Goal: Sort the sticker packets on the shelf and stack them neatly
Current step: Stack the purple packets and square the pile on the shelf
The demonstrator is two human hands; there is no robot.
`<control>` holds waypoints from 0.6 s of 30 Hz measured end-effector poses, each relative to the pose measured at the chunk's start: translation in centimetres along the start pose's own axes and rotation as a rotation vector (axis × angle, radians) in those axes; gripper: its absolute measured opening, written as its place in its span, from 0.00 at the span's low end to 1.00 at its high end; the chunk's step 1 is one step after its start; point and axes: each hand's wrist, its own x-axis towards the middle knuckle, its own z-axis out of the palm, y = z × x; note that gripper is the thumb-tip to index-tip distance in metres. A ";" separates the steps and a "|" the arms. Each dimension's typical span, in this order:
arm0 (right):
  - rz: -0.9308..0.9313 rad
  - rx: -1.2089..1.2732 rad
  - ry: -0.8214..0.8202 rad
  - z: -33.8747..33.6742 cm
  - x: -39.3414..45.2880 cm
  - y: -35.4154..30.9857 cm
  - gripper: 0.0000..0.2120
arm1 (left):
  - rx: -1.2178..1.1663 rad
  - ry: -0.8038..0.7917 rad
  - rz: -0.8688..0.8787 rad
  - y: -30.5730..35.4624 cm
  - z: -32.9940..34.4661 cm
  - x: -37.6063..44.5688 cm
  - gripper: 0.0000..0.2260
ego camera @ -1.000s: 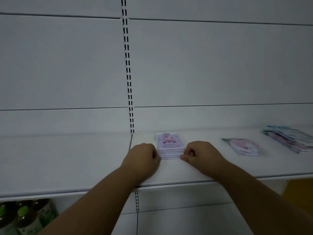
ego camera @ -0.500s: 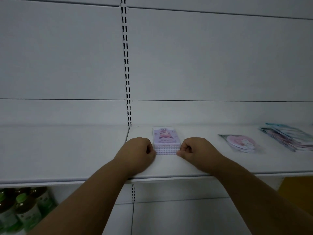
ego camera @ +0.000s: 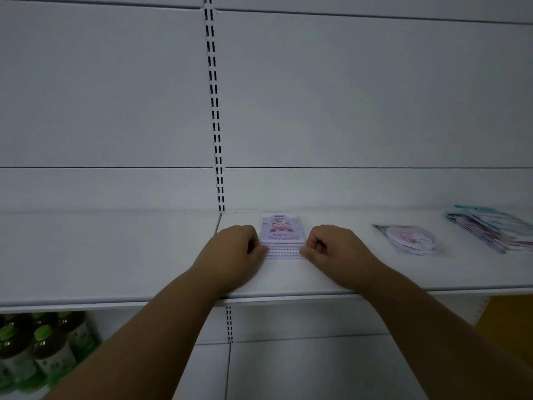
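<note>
Your fingers are curling in on both sides of the purple stack of sticker packets: left hand is pressing thumb and fingertips against its left edge, right hand is doing the same on its right edge, both loosely fisted, squeezing the stack between them without lifting it. Stack is lying flat on the white shelf, just right of the slotted upright, long axis running front to back, printed top facing up, the cartoon figure's head pointing at the back wall. Front edges of the packets are stepping forward toward you in dotted purple rows, so the pile is not lying flush at the front.

Room: shelf is lying bare to the left of your left hand, bare strip is running between the stack and the shelf's front lip, some gap is showing behind it to the back panel. To the right, well apart, a pink round-print packet is lying flat in clear wrap; further right a fanned pile of packets is running off the frame edge, cut off.

Print on the top packet is too blurred to read. Packet count is hard to make out. Green-capped bottles are sitting on the lower shelf, bottom left, dim and partly cropped.
</note>
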 end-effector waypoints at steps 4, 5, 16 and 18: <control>0.007 -0.015 0.004 0.1 -0.1 0.0 0.10 | 0.008 0.004 0.023 0.1 0.0 0.0 0.10; 0.011 -0.020 0.010 0.1 -0.1 0.0 0.10 | 0.004 0.001 0.023 0.1 0.0 0.0 0.10; 0.096 -0.045 -0.014 0.0 0.0 -0.4 0.11 | -0.013 -0.079 0.009 -0.1 -0.1 0.1 0.08; 0.098 -0.047 -0.011 0.1 -0.1 -0.4 0.11 | -0.013 -0.086 0.011 -0.1 -0.1 0.2 0.09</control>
